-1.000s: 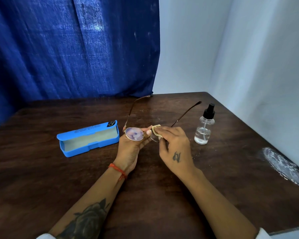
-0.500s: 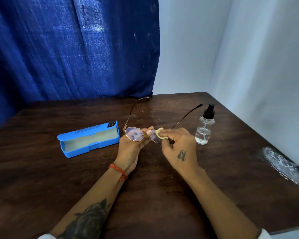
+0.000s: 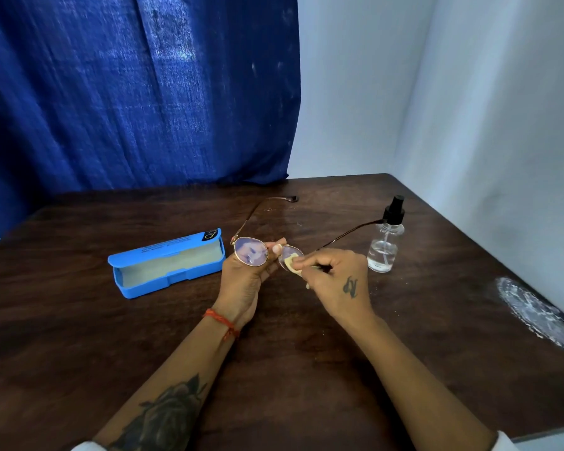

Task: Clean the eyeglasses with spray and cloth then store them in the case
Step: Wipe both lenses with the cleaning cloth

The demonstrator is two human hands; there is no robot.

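Observation:
Thin metal-framed eyeglasses (image 3: pixel 250 251) are held above the middle of the table, temples unfolded and pointing away from me. My left hand (image 3: pixel 244 281) grips them at the bridge, thumb on top. My right hand (image 3: pixel 336 278) pinches a small pale yellow cloth (image 3: pixel 293 265) against the right lens. Most of the cloth is hidden under my fingers. The open blue case (image 3: pixel 166 265) lies on the table to the left of my hands. A clear spray bottle (image 3: pixel 385 242) with a black pump top stands upright to the right.
The dark wooden table (image 3: pixel 79 336) fits into a corner, with a blue curtain (image 3: pixel 137 92) behind and white walls at the back right and the right. A white powdery smear (image 3: pixel 534 312) marks the table near its right edge.
My right hand has slid the cloth from the top of the right lens down across it. The glasses have tilted slightly, the temple tips sinking a little.

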